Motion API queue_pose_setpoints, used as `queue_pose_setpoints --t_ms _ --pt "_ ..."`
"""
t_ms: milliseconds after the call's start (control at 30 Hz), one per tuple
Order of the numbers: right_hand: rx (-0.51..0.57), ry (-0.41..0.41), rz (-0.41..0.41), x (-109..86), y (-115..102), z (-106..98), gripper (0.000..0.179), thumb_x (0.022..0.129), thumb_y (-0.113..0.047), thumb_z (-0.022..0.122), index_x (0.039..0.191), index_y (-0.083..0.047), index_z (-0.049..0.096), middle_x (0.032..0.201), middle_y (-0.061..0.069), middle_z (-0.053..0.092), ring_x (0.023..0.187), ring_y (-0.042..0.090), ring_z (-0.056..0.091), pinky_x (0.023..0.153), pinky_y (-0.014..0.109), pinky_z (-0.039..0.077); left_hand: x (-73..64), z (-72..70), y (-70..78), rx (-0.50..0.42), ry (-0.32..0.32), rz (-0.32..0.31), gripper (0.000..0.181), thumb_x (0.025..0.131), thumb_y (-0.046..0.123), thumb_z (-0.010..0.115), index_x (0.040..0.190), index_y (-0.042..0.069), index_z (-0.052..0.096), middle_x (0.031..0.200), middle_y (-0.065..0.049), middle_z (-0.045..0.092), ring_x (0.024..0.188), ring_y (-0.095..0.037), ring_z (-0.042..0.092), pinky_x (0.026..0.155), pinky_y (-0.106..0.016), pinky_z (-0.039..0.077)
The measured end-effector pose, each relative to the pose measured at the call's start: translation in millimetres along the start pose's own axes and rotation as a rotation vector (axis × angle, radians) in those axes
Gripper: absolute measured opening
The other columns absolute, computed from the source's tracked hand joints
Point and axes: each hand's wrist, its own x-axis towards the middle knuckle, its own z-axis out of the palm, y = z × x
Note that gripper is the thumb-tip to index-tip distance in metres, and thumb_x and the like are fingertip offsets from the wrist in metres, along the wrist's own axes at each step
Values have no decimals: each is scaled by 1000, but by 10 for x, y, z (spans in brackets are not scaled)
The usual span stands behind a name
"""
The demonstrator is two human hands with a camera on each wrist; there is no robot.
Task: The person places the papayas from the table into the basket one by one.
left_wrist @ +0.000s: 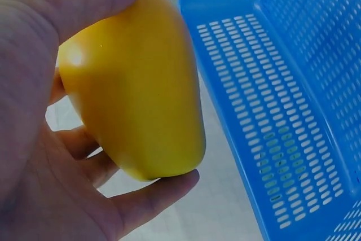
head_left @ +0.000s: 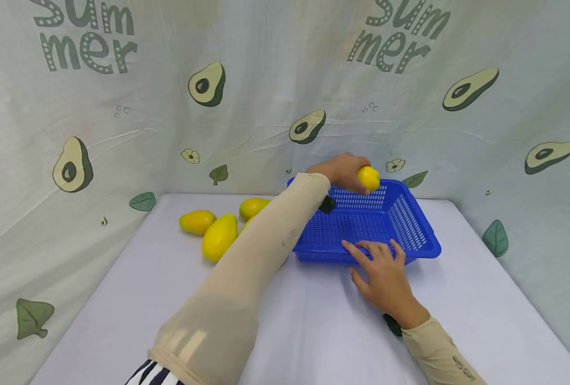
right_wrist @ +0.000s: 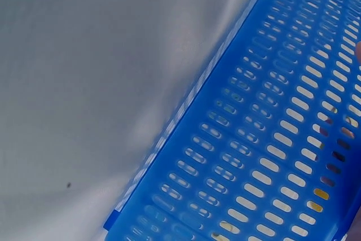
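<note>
In my left hand (head_left: pixel 343 170) I hold a yellow mango (left_wrist: pixel 141 88), the thumb over its upper side and the fingers curled round below. The left wrist view shows the mango just outside the wall of a blue plastic basket (left_wrist: pixel 225 122); in the head view it overlaps the basket's back rim. My right hand (head_left: pixel 386 278) is at the near side of the basket (head_left: pixel 422 251), fingers spread over the front rim and thumb lower, outside. The right wrist view is mostly filled by the slotted basket (right_wrist: pixel 248 134); of that hand only slivers show at the right edge.
Several yellow mangoes, among them one mango (head_left: pixel 220 238) and a smaller one (head_left: pixel 197 221), lie on the white table (head_left: pixel 136 299) left of the basket. My left forearm (head_left: pixel 251 278) hides part of this group. A printed cloth (head_left: pixel 261 80) hangs behind the table.
</note>
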Motion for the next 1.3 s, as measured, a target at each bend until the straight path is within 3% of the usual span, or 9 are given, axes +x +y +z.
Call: queue_pose_setpoints --t_ms 500,700,800,933,1167,1300 --pt "-4 0 -2 -47 -22 41 60 84 -27 73 142 -25 58 123 11 59 115 38 50 104 74 18 100 161 247 -1 -11 59 71 88 51 71 148 24 45 131 4 52 105 -10 51 85 -23 45" --pt "-10 9 1 -39 -10 17 60 84 -27 73 142 -25 59 124 12 58 115 38 49 104 74 19 133 158 259 -29 -13 90 83 89 65 61 158 29 32 156 -1 36 135 -14 41 108 -31 39" --pt "-8 10 -8 -31 -18 1 60 84 -27 72 142 -25 58 124 12 58 115 38 49 105 73 18 114 160 205 -44 -7 87 79 90 69 55 156 29 36 159 0 33 141 -14 36 113 -36 35" --pt "-4 7 -10 -19 -31 -12 62 84 -26 73 144 -27 56 123 11 59 115 38 49 106 73 16 30 155 72 -25 -6 90 69 93 66 52 147 23 51 149 -1 46 132 -14 46 110 -32 39" --pt "-16 -5 5 -9 -23 -38 67 82 -25 77 145 -28 54 124 12 59 117 40 49 107 72 16 -236 2 -228 -4 17 77 55 100 59 48 135 18 61 137 1 58 122 -14 53 102 -31 44" --pt "-13 -11 15 -18 -32 -40 66 82 -26 77 145 -27 55 125 13 59 117 41 48 107 72 16 -400 -54 -415 -55 23 50 53 101 56 48 132 16 63 130 0 62 116 -14 56 98 -31 47"
